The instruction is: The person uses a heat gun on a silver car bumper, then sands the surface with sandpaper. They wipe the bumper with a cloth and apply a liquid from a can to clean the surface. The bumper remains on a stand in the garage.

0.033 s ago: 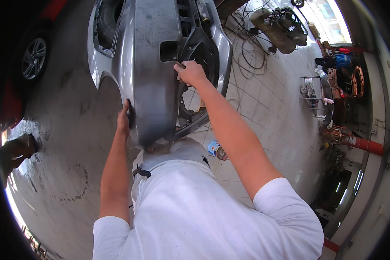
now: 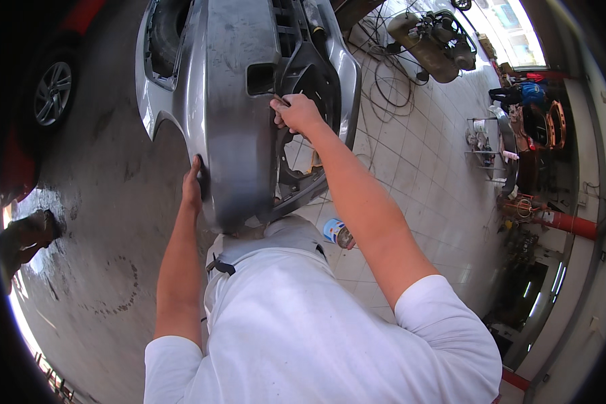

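Note:
A grey and silver car bumper [image 2: 239,148] stands before me, its surface patchy and matte down the middle and glossy at the sides. My left hand [image 2: 192,185] grips its left edge, with most of the fingers hidden behind it. On the inner right side, just below a square opening [image 2: 261,79], my right hand [image 2: 296,113] is closed in a pinch at the rim of the larger black-edged opening. A small dark piece [image 2: 282,100] shows between its thumb and fingers; its kind is unclear.
A blue and white tin [image 2: 332,230] stands on the tiled floor beside my right forearm. Farther right are an air compressor [image 2: 425,50], a coiled hose [image 2: 392,87] and a small rack [image 2: 481,145]. A red car's wheel [image 2: 52,91] is at left.

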